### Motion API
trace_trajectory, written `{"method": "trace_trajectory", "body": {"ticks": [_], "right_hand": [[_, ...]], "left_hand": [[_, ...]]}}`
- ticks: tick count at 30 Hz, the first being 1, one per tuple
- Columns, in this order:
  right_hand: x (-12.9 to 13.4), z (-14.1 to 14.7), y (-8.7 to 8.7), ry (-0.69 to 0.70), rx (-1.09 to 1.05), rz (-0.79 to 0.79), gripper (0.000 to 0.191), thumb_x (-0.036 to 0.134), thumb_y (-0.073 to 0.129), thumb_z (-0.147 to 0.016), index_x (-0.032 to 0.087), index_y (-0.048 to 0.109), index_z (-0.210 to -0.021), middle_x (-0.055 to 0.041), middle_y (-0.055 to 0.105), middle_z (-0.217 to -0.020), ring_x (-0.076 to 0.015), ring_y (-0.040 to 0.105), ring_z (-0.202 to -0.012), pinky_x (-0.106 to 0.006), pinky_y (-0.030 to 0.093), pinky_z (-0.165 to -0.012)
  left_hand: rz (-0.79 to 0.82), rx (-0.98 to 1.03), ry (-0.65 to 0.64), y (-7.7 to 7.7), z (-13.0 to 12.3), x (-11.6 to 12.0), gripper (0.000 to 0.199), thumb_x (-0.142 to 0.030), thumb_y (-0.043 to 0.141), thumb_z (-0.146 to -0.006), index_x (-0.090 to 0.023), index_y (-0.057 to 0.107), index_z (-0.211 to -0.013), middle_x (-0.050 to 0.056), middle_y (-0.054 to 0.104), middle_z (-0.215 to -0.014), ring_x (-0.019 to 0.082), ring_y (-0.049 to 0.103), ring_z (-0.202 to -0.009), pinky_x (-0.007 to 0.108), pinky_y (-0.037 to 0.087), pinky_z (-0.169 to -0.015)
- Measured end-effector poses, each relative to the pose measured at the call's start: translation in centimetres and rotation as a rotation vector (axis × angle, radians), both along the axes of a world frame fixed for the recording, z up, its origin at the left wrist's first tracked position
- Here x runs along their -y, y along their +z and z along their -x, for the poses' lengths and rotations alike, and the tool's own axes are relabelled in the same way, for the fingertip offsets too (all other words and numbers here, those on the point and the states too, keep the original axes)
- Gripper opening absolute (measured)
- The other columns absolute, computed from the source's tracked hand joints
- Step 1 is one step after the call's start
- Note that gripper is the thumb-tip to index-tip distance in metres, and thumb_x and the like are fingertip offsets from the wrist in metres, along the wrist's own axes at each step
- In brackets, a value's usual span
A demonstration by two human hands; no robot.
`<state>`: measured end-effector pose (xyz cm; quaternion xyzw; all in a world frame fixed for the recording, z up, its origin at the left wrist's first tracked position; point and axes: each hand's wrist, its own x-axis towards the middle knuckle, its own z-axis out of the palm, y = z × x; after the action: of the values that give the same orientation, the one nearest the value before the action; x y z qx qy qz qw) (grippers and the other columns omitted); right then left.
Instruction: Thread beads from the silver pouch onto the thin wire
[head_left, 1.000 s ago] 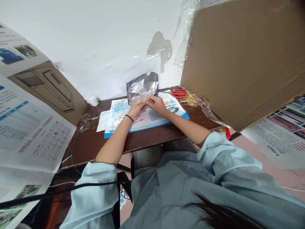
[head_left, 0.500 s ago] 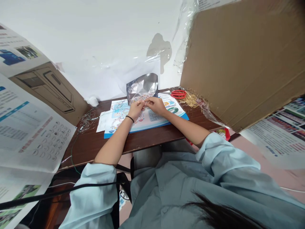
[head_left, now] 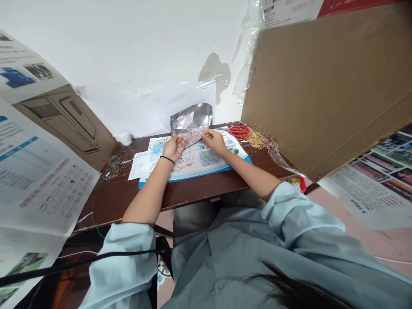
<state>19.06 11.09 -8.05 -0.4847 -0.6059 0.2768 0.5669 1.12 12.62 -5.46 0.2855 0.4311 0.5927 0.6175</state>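
Observation:
My left hand [head_left: 174, 148], with a black band on its wrist, and my right hand [head_left: 214, 142] are held over a printed leaflet [head_left: 206, 159] with a blue edge. Between them runs a short wire strung with small pale beads [head_left: 189, 138]. My left fingers pinch one part of it, and my right fingertips pinch its thin dark end. Just behind the hands stands a crumpled silver foil bag [head_left: 191, 119], its lower part partly hidden by the beads and fingers.
On the brown wooden table [head_left: 174, 193] lie red-handled scissors [head_left: 238, 131], a pile of thin gold pins [head_left: 254, 139] and a tangle of wire [head_left: 114, 165]. A cardboard panel [head_left: 322, 86] leans in at right, with printed sheets [head_left: 41, 171] at left.
My hands have drawn apart from nearly touching, and the beaded wire now shows stretched between them. The view has shifted slightly.

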Motion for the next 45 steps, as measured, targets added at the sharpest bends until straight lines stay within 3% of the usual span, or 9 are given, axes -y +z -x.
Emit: {"method": "trace_trajectory", "body": {"ticks": [6,11,17,20,24,28,30,38,45], "right_hand": [[-1.4,-1.0,-0.6,-0.041,-0.146,0.066,0.015,0.035,0.056,-0.080,0.020,0.056,-0.077,0.0029,0.056,-0.068,-0.0124,0.052,-0.064,-0.025,0.043,-0.063],[-1.9,-1.2,-0.7,-0.072,-0.211,0.089,0.015,0.034,0.058,-0.080,0.019,0.057,-0.076,0.0044,0.054,-0.065,-0.0115,0.051,-0.063,-0.024,0.042,-0.064],[-1.8,-1.4,-0.7,-0.096,-0.214,0.064,0.007,0.024,0.055,-0.081,0.019,0.058,-0.076,0.0046,0.056,-0.064,-0.0121,0.051,-0.064,-0.025,0.043,-0.070],[-1.4,-1.2,-0.8,-0.062,-0.082,0.048,0.011,0.027,0.056,-0.082,0.019,0.059,-0.075,0.0041,0.056,-0.063,-0.0136,0.052,-0.065,-0.026,0.042,-0.069],[-0.5,-0.2,-1.2,0.111,0.205,0.032,0.011,0.026,0.057,-0.081,0.019,0.060,-0.074,0.0033,0.056,-0.062,-0.0135,0.051,-0.063,-0.025,0.039,-0.067],[0.3,0.6,-1.6,0.187,0.438,-0.126,0.013,0.029,0.058,-0.082,0.019,0.062,-0.074,0.0017,0.057,-0.065,-0.0135,0.048,-0.063,-0.025,0.035,-0.064],[0.5,0.7,-1.6,0.181,0.471,-0.148,0.016,0.031,0.057,-0.084,0.019,0.063,-0.074,0.0013,0.056,-0.065,-0.0133,0.047,-0.062,-0.025,0.034,-0.063],[0.3,0.6,-0.9,0.152,0.444,-0.096,0.016,0.026,0.055,-0.086,0.018,0.066,-0.079,0.0024,0.056,-0.062,-0.0121,0.047,-0.061,-0.023,0.034,-0.064],[-0.8,-1.3,-1.2,-0.051,0.533,0.039,0.014,0.018,0.052,-0.085,0.020,0.065,-0.082,0.0007,0.061,-0.069,-0.0156,0.053,-0.069,-0.025,0.034,-0.065]], "left_hand": [[-0.103,0.168,0.235,1.3,1.5,-0.5,0.021,-0.015,0.032,-0.101,-0.018,0.048,-0.088,0.009,0.072,-0.090,0.009,0.072,-0.085,0.016,0.058,-0.078],[-0.164,0.154,0.452,1.4,2.2,-0.7,0.016,-0.019,0.033,-0.100,-0.018,0.048,-0.095,0.016,0.069,-0.120,0.015,0.071,-0.108,0.029,0.059,-0.094],[-0.255,0.027,0.625,1.0,2.6,-1.1,0.014,-0.026,0.040,-0.100,-0.021,0.045,-0.088,0.010,0.068,-0.115,0.013,0.068,-0.109,0.028,0.058,-0.094],[-0.265,0.005,0.547,0.7,1.8,-0.8,0.011,-0.021,0.045,-0.096,-0.021,0.047,-0.086,0.008,0.069,-0.103,0.012,0.069,-0.099,0.029,0.058,-0.092],[-0.222,-0.073,0.239,-0.4,-0.4,0.5,0.014,-0.017,0.051,-0.091,-0.019,0.046,-0.078,0.006,0.067,-0.088,0.013,0.068,-0.085,0.031,0.057,-0.087],[-0.252,-0.395,-0.158,-1.9,-2.1,1.9,0.019,-0.027,0.063,-0.086,-0.019,0.050,-0.075,0.003,0.063,-0.076,0.015,0.063,-0.077,0.033,0.055,-0.081],[-0.306,-0.631,-0.209,-2.4,-2.4,2.1,0.021,-0.029,0.060,-0.088,-0.019,0.050,-0.073,0.001,0.059,-0.068,0.015,0.058,-0.069,0.032,0.052,-0.075],[-0.444,-1.103,-0.018,-0.9,-1.7,2.2,0.032,-0.016,0.045,-0.093,-0.022,0.045,-0.062,0.001,0.058,-0.065,0.018,0.052,-0.069,0.032,0.040,-0.078],[-0.378,-0.907,0.286,-0.5,0.0,1.3,0.031,-0.019,0.042,-0.091,-0.022,0.047,-0.061,0.000,0.056,-0.061,0.017,0.053,-0.067,0.029,0.038,-0.070]]}}
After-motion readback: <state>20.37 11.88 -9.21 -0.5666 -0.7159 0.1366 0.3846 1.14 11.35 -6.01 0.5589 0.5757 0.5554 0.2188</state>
